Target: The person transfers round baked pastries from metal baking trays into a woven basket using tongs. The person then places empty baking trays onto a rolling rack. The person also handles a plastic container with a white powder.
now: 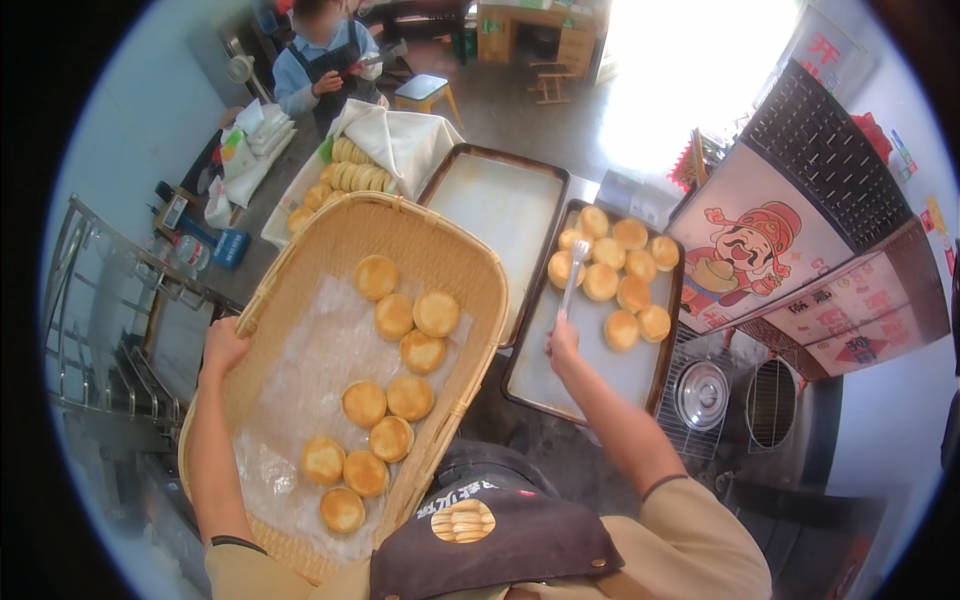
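My left hand (226,348) is closed on the left rim of a large oval wicker basket (455,240), which is tilted in front of me. Several round golden buns (365,404) lie in it on a translucent liner sheet (300,365). In my right hand (563,342) is a pair of light-coloured tongs (571,282), reaching over a dark-rimmed baking tray (540,395). Their tip is beside the buns (602,282) clustered in the tray's far half. Whether the tips touch a bun, I cannot tell.
Beyond the basket, a second baking tray (500,195) lies beside a white crate (290,205) of buns partly under cloth (400,145). A person (325,65) stands at the far left. Right of my tray are a printed cardboard panel (745,245) and a wire rack (690,395) with a round metal lid (702,395).
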The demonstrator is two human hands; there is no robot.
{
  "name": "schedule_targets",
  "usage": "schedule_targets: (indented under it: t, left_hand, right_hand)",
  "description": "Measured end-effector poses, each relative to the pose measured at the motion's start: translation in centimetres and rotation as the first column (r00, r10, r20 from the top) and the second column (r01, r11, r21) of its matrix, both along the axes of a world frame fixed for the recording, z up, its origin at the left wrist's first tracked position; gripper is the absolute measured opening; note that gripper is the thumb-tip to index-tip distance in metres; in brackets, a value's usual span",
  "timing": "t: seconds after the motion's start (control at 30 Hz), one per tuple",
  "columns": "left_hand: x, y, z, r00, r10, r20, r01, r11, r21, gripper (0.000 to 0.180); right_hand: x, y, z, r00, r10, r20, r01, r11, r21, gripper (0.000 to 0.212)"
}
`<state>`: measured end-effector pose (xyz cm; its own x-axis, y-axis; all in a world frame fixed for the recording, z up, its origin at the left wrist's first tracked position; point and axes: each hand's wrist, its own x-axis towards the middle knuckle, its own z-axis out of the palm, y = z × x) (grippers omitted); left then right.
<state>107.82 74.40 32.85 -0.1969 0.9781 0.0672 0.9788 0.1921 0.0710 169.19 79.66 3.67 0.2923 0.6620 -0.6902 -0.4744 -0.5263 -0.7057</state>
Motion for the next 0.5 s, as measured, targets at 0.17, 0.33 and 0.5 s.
schedule_targets:
  t: [0.17, 0.33, 0.5]
  left_hand:
    - [-0.5, -0.8, -0.2, 1.000, 0.011, -0.009, -0.011, 1.000, 0.003, 0.020]
    - [-1.8, -1.1, -0.8, 1.000, 0.017, 0.012, -0.017, 0.999, 0.040, 0.019]
    - [-2.7, -0.5, -1.5, 1.000, 0.006, 0.014, -0.007, 0.999, 0.048, 0.019]
  right_hand:
    - [1.1, 5.7, -0.2, 0.994, -0.104, 0.012, 0.104, 0.994, 0.033, 0.041]
    - [0.4, 3.2, -0.5, 0.992, -0.117, 0.039, 0.113, 0.990, 0.083, 0.037]
    - [1.2, 0.6, -1.4, 0.994, -0.072, 0.078, 0.065, 0.994, 0.089, 0.035]
